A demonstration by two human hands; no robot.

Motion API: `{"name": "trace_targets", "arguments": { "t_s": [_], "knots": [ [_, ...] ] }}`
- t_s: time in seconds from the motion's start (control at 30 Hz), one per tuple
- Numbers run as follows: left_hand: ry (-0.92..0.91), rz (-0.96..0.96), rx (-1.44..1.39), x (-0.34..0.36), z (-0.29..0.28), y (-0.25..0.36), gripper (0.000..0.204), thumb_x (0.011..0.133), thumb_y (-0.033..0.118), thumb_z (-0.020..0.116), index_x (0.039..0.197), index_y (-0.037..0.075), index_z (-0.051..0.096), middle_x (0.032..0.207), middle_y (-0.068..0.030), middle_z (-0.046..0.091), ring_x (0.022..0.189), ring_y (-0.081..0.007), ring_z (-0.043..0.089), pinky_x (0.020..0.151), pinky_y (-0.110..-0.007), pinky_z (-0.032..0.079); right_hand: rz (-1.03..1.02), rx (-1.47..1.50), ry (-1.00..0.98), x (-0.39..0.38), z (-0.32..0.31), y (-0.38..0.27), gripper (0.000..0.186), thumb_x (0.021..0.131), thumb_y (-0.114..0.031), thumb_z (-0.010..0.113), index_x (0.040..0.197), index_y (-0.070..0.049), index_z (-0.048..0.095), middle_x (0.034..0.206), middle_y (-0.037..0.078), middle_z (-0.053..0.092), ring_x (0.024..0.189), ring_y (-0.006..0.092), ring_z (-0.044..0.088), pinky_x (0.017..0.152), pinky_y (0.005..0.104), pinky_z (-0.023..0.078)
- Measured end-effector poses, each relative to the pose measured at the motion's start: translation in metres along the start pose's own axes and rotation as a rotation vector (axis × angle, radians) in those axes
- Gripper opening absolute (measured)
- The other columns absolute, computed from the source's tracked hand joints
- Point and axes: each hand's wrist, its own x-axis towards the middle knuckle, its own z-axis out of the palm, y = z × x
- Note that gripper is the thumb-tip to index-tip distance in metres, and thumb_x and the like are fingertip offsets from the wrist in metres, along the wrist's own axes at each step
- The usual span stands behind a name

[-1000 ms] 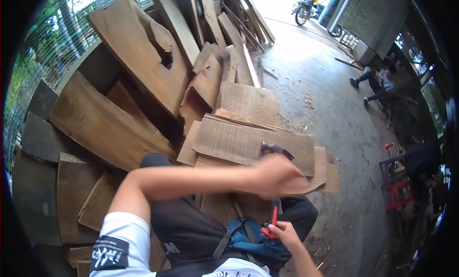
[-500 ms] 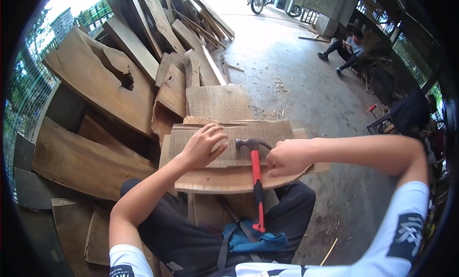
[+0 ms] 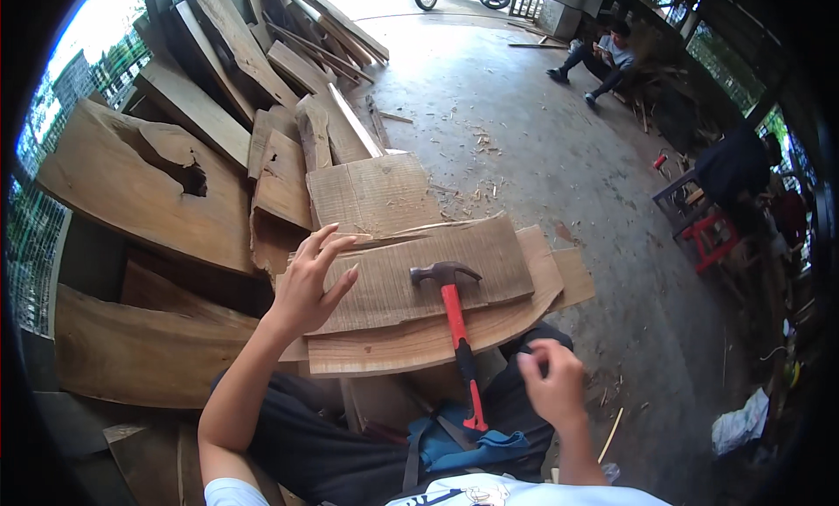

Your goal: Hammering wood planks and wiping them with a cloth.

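A claw hammer (image 3: 453, 318) with a dark head and a red and black handle lies on a rough plank (image 3: 376, 305). Its handle reaches over the near edge, above my lap. Beneath that plank is a smoother, curved board (image 3: 393, 353). My left hand (image 3: 306, 283) hovers by the plank's left end, fingers spread, with nothing seen in it. Off the board's near right edge, over my right knee, is my right hand (image 3: 555, 379). Its fingers are curled towards the thumb, slightly blurred; anything between them is too small to make out.
Leaning slabs and planks (image 3: 157, 191) crowd the left side. Another board (image 3: 371, 191) lies beyond the work. Wood shavings are scattered on the concrete floor (image 3: 524, 156). A person (image 3: 607, 60) sits at the far right, near a red stool (image 3: 708, 239). Blue cloth (image 3: 463, 445) lies in my lap.
My right hand has moved from beside the hammer head down and back towards me, off the board. My left hand has shifted slightly left with its fingers raised. The view has turned right.
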Motion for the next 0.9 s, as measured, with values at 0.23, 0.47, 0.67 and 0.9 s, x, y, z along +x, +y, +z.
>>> {"name": "trace_targets", "arguments": {
  "t_s": [0.23,0.47,0.67,0.9],
  "knots": [
    [-0.111,0.075,0.205,0.01,0.06,-0.014,0.068,0.101,0.055,0.057,0.152,0.011,0.048,0.155,-0.0304,0.042,0.148,-0.0477,0.036,0.123,-0.055,0.029,0.164,-0.127,-0.481,0.005,0.094,-0.007,0.058,0.092,-0.057,0.071,0.104,-0.001,0.072,0.087,0.018,0.076,0.09,0.0375,0.076,0.083,0.047,0.06],
    [-0.186,0.032,0.291,0.02,0.101,-0.04,0.073,0.102,0.058,0.054,0.156,0.009,0.042,0.157,-0.0325,0.037,0.15,-0.0468,0.031,0.124,-0.058,0.024,0.202,-0.036,-0.465,0.001,0.137,0.001,0.054,0.082,-0.05,0.081,0.095,0.001,0.071,0.088,0.026,0.074,0.087,0.0443,0.075,0.08,0.0501,0.06],
    [-0.226,-0.032,0.332,0.027,0.121,-0.061,0.067,0.104,0.054,0.053,0.152,0.009,0.045,0.149,-0.0279,0.046,0.145,-0.043,0.038,0.122,-0.064,0.025,0.703,1.109,-0.916,0.022,0.12,0.022,0.022,0.088,-0.016,0.078,0.094,-0.004,0.06,0.073,0.008,0.067,0.068,0.0191,0.07,0.064,0.0303,0.056],
    [-0.122,-0.027,0.312,0.035,0.13,-0.068,0.061,0.103,0.051,0.056,0.145,0.008,0.051,0.138,-0.0225,0.053,0.135,-0.0404,0.046,0.12,-0.061,0.029,0.752,1.256,-0.747,0.022,0.12,0.001,0.032,0.098,-0.008,0.068,0.125,0.0,0.053,0.092,0.015,0.072,0.073,0.0213,0.073,0.064,0.0304,0.058]
  ]
}}
